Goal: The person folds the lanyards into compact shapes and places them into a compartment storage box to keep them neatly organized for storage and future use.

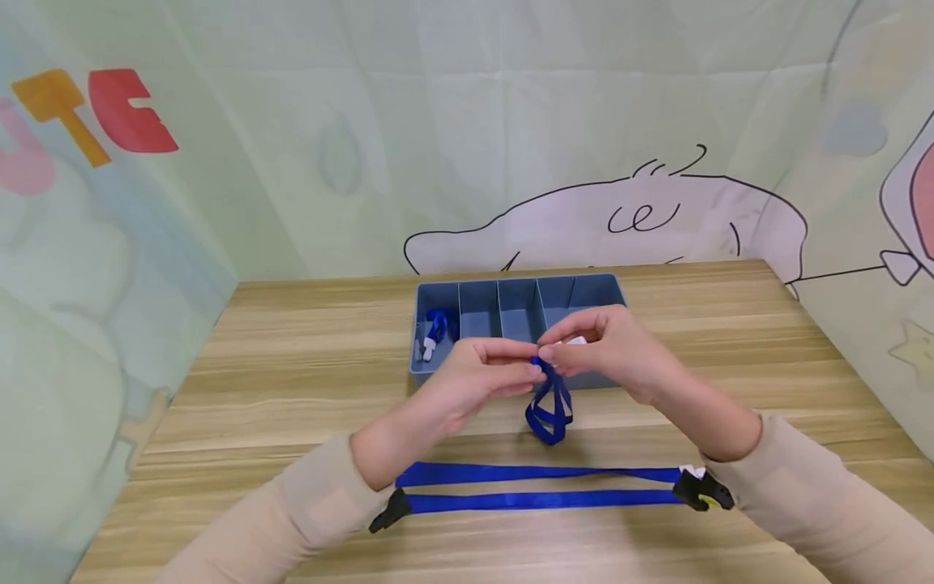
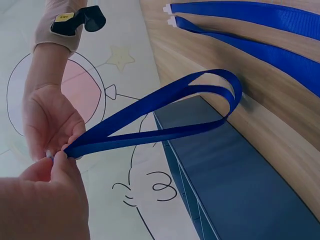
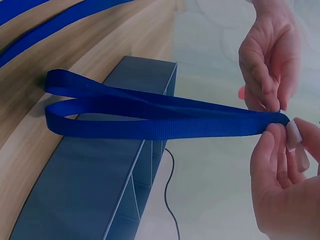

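Observation:
Over the front edge of the tray, my two hands meet at a blue lanyard folded into hanging loops. My left hand pinches its gathered top between thumb and fingertips. Right beside it, my right hand pinches the same spot, and a white end piece shows at its fingers in the right wrist view. The loops stretch away from the fingertips in the left wrist view. Below the hands, a second blue lanyard lies spread flat in two long strands, with white at its right end.
A grey-blue divided tray stands at the back of the wooden table. Its left compartment holds a bundled blue lanyard with a white end piece. A printed cloth hangs behind the table. Black wrist cameras sit at both sleeves.

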Demonstrator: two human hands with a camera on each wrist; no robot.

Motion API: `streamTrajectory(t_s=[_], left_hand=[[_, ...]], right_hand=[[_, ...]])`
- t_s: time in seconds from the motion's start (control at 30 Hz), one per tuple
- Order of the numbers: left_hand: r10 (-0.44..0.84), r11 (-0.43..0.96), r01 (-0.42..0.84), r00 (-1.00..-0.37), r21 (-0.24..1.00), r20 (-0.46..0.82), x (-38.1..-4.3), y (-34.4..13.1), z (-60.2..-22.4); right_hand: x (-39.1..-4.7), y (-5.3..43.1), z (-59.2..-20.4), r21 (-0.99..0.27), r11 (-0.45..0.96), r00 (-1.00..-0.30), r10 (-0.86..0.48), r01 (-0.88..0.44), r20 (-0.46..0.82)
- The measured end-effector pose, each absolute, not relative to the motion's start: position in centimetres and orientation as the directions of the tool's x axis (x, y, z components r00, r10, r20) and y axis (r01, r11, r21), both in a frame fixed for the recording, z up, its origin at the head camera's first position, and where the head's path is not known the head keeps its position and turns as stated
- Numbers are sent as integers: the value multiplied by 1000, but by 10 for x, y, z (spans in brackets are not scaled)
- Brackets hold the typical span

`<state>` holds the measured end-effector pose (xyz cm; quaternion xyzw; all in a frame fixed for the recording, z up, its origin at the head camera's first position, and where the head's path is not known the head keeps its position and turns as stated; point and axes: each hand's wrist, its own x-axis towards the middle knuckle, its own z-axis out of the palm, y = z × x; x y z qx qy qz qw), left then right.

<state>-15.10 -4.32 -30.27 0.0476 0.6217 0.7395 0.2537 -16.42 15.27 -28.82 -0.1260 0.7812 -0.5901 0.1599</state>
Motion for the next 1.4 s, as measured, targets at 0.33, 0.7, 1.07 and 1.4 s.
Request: streamTrajectory(t_s=[0.33,0.7,1.07,1.4], left_hand=[[406,-62,-306,-877,950,-256,-151,-39,-305],[367,-95,-311,-894,946,-257,-150,-44,-303],[386,-207,-288,-902,935,-193,-148,-54,-289],[372,-234,-276,-911,932,-177,-147,-53,-279]], right_hand=[[-162,154,-285,-944,319,-889,-452,-81,-76],[-159,155,-295,-959,181,-892,-436,-217,119],[-153,160,-332,-785,354,-758,-617,-508,211],[-153,159,-356,-763,448,-825,-533,-465,189]])
